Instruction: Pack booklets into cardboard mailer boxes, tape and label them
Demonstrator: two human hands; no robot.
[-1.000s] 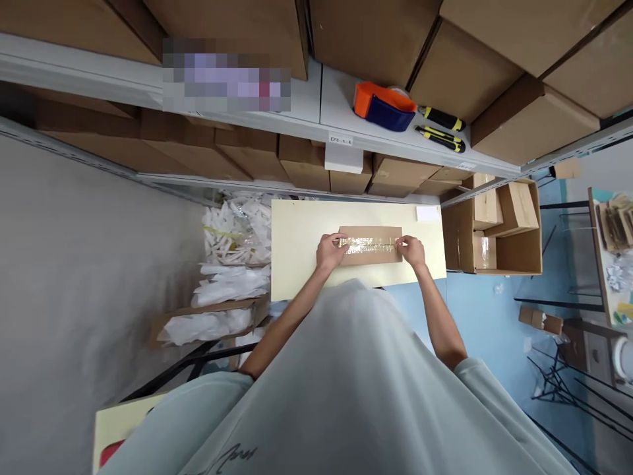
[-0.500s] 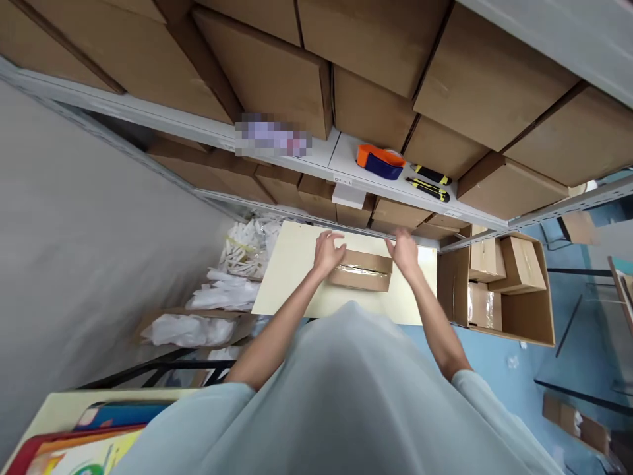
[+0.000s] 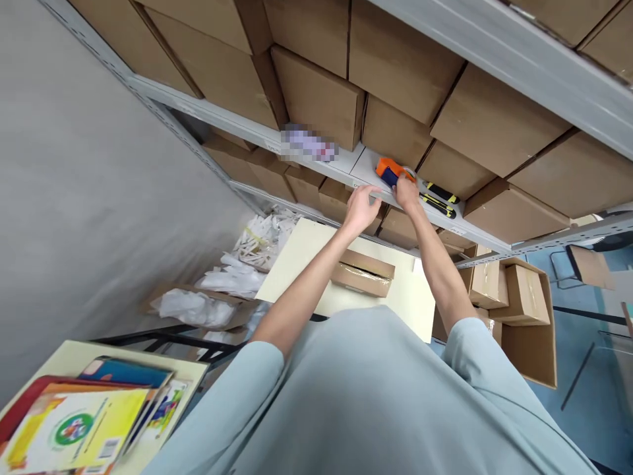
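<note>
An orange and dark-blue tape dispenser (image 3: 390, 171) is at the shelf's front edge. My right hand (image 3: 406, 192) has its fingers closed on the near right end of it, partly covering it. My left hand (image 3: 363, 210) is raised just left of there, below the shelf edge, thumb and fingers apart and holding nothing. Below my hands, a small cardboard box (image 3: 363, 272) lies on the cream tabletop (image 3: 420, 303), with shiny clear tape along its seam. Two black and yellow utility knives (image 3: 439, 203) rest on the shelf right of my right hand.
Cardboard cartons (image 3: 386, 66) fill the grey metal shelving (image 3: 341, 173) ahead. At right stands a large open carton (image 3: 537, 343) with several boxes inside. White plastic bags and scraps (image 3: 232, 274) are piled at left by the wall. Books (image 3: 79, 422) lie on another table at lower left.
Both hands have left the small box and moved up to the shelf. My right hand has taken hold of the tape dispenser. The view has shifted slightly.
</note>
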